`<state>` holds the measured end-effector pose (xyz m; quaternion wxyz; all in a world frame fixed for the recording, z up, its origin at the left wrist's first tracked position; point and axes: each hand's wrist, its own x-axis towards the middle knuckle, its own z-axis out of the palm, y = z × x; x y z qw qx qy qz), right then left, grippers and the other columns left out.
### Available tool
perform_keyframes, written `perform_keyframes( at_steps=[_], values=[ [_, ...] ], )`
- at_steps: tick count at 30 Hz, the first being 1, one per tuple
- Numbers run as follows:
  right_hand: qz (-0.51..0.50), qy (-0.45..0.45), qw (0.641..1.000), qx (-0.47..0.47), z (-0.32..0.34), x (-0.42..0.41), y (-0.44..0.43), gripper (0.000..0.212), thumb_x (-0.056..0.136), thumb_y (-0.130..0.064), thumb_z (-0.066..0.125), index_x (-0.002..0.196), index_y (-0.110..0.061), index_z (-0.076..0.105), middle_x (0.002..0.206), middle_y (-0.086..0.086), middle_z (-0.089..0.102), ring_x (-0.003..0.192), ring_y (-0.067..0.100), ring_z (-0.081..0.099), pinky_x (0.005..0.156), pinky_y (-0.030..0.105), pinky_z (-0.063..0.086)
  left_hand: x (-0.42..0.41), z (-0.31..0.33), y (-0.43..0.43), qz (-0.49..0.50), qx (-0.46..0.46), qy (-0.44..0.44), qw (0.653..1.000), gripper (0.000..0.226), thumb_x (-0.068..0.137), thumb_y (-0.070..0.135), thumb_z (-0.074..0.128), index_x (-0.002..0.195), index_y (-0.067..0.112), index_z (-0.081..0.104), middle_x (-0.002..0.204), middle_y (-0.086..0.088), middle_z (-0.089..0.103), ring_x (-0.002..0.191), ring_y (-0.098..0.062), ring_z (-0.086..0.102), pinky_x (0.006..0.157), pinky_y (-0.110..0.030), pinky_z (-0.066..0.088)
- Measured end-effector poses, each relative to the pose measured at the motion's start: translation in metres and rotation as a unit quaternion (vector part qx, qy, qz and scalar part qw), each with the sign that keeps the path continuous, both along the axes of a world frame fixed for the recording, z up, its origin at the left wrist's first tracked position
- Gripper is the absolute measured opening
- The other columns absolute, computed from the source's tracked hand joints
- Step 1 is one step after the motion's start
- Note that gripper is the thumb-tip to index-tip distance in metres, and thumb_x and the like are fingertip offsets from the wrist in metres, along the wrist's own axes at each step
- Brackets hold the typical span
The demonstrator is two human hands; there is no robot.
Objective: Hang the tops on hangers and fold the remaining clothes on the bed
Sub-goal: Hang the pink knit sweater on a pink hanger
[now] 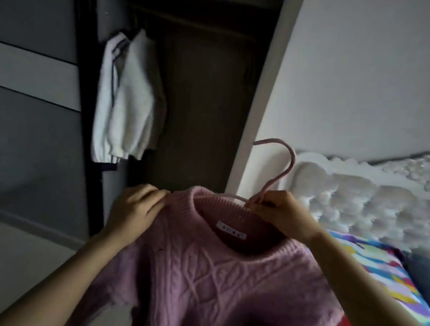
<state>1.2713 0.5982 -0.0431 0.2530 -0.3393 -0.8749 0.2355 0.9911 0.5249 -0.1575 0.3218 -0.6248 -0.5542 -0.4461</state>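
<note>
**Pink sweater on hanger, held up at open wardrobe**

Both hands hold a pink cable-knit sweater point(216, 284) up in front of the person, neck opening facing the camera, white label point(231, 232) visible inside the collar. Left hand point(133, 208) pinches the collar edge at the left shoulder, fingers curled round the knit. Right hand point(280, 212) grips the pink hanger point(280, 172) at the base of its hook, fingers curled, also touching the collar on the right side. One hanger arm runs across the neck opening between the hands; the other arm is hidden, so cannot tell how far the hanger sits inside the sweater. Hook sticks up and curves left, free of any rail.

Sweater body hangs down below the hands, lower part out of view. Red stripe at its lower right edge.

Behind: open dark wardrobe point(202, 99), with a white fluffy top point(129, 99) hanging at its left side, dark stripes at cuffs and collar. Right: bed with white tufted headboard point(358, 196) and a multicolour sheet point(383, 269). Pale wall above. Scene dim.
</note>
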Motion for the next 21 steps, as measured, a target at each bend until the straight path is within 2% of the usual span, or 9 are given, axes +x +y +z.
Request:
perform_keyframes(
  at_steps=[2,3,6,9,13,17,20,21],
  values=[
    [0.016,0.011,1.0,0.008,0.002,-0.034,0.01,0.011,0.085,-0.004,0.064,0.086,0.005,0.07,0.079,0.021,0.067,0.067,0.007,0.053,0.064,0.027,0.046,-0.031,0.004,0.004,0.016,-0.019,0.0,1.0,0.027,0.096,0.031,0.045,0.093,0.014,0.066,0.076,-0.006,0.067,0.064,-0.026,0.064,0.062,-0.038,0.047],
    [0.026,0.02,0.999,0.005,0.002,-0.055,0.018,0.01,0.085,-0.005,0.064,0.086,0.002,0.071,0.079,0.019,0.067,0.068,0.008,0.054,0.065,0.027,0.046,-0.049,0.007,0.005,0.031,-0.035,-0.01,0.999,0.024,0.092,0.031,0.049,0.092,0.015,0.066,0.076,-0.005,0.068,0.064,-0.027,0.065,0.061,-0.038,0.05],
    [0.046,0.028,0.999,-0.004,0.005,-0.106,0.036,0.009,0.085,-0.004,0.064,0.087,0.0,0.072,0.075,0.01,0.066,0.06,0.003,0.053,0.062,0.02,0.045,-0.087,0.02,0.008,0.074,-0.073,-0.04,0.994,0.03,0.078,0.03,0.05,0.079,0.009,0.072,0.072,-0.004,0.069,0.06,-0.025,0.065,0.058,-0.036,0.053],
    [0.071,0.029,0.997,-0.011,0.013,-0.155,0.058,0.01,0.086,-0.002,0.062,0.086,-0.007,0.07,0.07,-0.006,0.064,0.057,-0.006,0.057,0.059,0.009,0.045,-0.122,0.031,0.018,0.107,-0.093,-0.05,0.989,0.031,0.075,0.028,0.048,0.076,0.008,0.072,0.069,-0.004,0.069,0.058,-0.026,0.064,0.055,-0.035,0.052],
    [0.093,0.013,0.995,0.016,0.021,-0.216,0.099,0.009,0.086,-0.005,0.063,0.089,-0.002,0.071,0.074,-0.005,0.065,0.062,-0.003,0.059,0.065,0.015,0.048,-0.169,0.03,0.046,0.146,-0.128,-0.078,0.978,0.033,0.077,0.027,0.045,0.092,0.009,0.068,0.079,-0.005,0.069,0.068,-0.031,0.063,0.058,-0.037,0.053],
    [0.096,-0.012,0.995,0.036,0.032,-0.265,0.15,0.01,0.087,-0.008,0.063,0.09,-0.003,0.071,0.079,0.003,0.066,0.069,0.008,0.06,0.072,0.027,0.05,-0.211,0.034,0.075,0.136,-0.216,-0.046,0.966,0.042,0.077,0.033,0.043,0.115,0.018,0.048,0.094,-0.007,0.069,0.079,-0.032,0.064,0.064,-0.041,0.055],
    [0.085,-0.001,0.995,0.044,0.033,-0.303,0.193,0.009,0.086,-0.009,0.064,0.086,-0.003,0.071,0.08,0.007,0.067,0.07,0.013,0.061,0.074,0.033,0.05,-0.258,0.044,0.106,0.186,-0.305,-0.005,0.934,0.053,0.073,0.037,0.045,0.122,0.019,0.053,0.1,-0.008,0.069,0.089,-0.031,0.066,0.065,-0.044,0.052],
    [0.078,-0.004,0.996,0.043,0.033,-0.314,0.208,0.009,0.086,-0.009,0.064,0.086,-0.003,0.071,0.08,0.008,0.068,0.07,0.013,0.061,0.074,0.033,0.05,-0.272,0.05,0.117,0.187,-0.32,-0.009,0.929,0.058,0.074,0.037,0.046,0.128,0.017,0.054,0.111,-0.01,0.066,0.1,-0.033,0.062,0.075,-0.048,0.049]
  ],
)
